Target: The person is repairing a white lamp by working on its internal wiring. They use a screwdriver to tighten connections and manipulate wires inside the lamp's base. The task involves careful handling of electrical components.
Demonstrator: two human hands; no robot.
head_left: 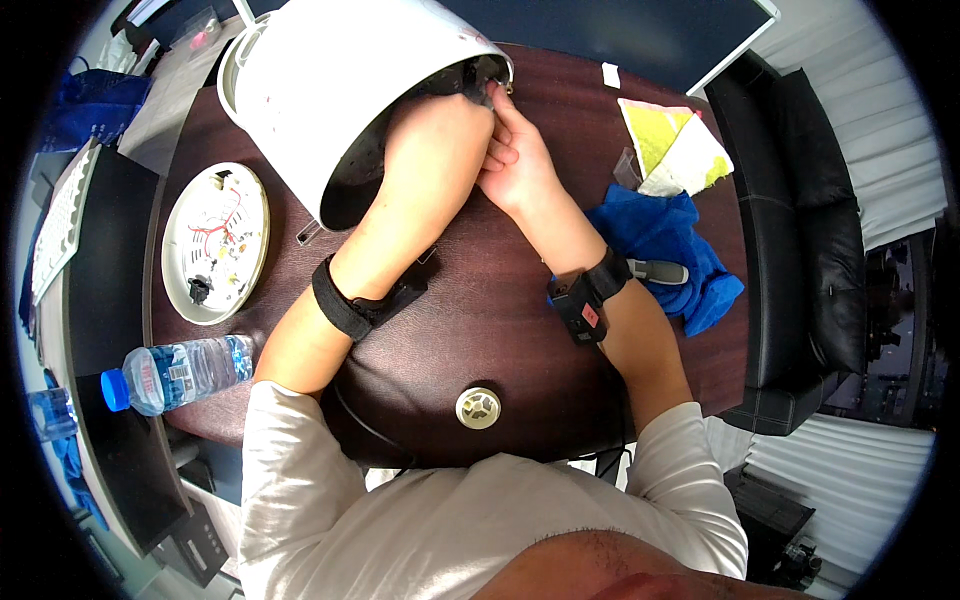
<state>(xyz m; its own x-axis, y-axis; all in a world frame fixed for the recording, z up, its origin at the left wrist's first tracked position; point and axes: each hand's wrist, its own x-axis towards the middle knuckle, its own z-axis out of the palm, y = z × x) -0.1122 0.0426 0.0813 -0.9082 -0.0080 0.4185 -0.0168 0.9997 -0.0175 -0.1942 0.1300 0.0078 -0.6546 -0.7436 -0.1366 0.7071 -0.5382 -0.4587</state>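
A white cylindrical appliance housing (330,85) lies on its side on the dark brown table, its dark open end facing me. My left hand (440,130) reaches into that opening, and its fingers are hidden inside. At the right side of the rim is my right hand (515,155), its fingers curled and the tips pressed together against the edge. Whatever sits between those fingertips is too small to make out. Both wrists wear black straps with small devices, the one on the right being a black box (578,312).
Left of the housing, a white oval dish (262,245) holds wires and small parts. A blue-capped water bottle (180,374) lies nearby. A round white part (478,408) rests close to me. To the right are a blue cloth (715,295), a grey-handled tool (660,271) and a yellow-white cloth (655,130).
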